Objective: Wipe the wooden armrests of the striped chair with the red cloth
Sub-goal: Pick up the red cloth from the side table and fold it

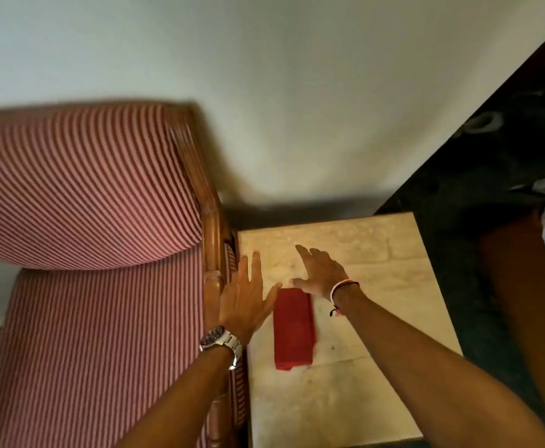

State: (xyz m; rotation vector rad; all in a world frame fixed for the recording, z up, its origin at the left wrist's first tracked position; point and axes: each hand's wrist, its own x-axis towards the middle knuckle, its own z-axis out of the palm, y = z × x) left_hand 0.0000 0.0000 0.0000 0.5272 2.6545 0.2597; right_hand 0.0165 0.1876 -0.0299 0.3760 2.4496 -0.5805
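The folded red cloth [293,329] lies flat on the pale counter [377,286] near its left edge, beside the striped chair [96,286]. Both hands hover above the cloth's far end with fingers spread, holding nothing: the left hand [245,302] over the wooden armrest [213,253], the right hand [319,273] just past the cloth.

Pale wall [297,92], marble side table [377,253]

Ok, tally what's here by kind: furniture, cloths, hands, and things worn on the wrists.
Furniture: 2, the chair and the table.
Cloths: 1, the red cloth.
Hands: 2, left hand, right hand, both open and empty.
Wristwear: 2, a watch and a bracelet.
Total: 7
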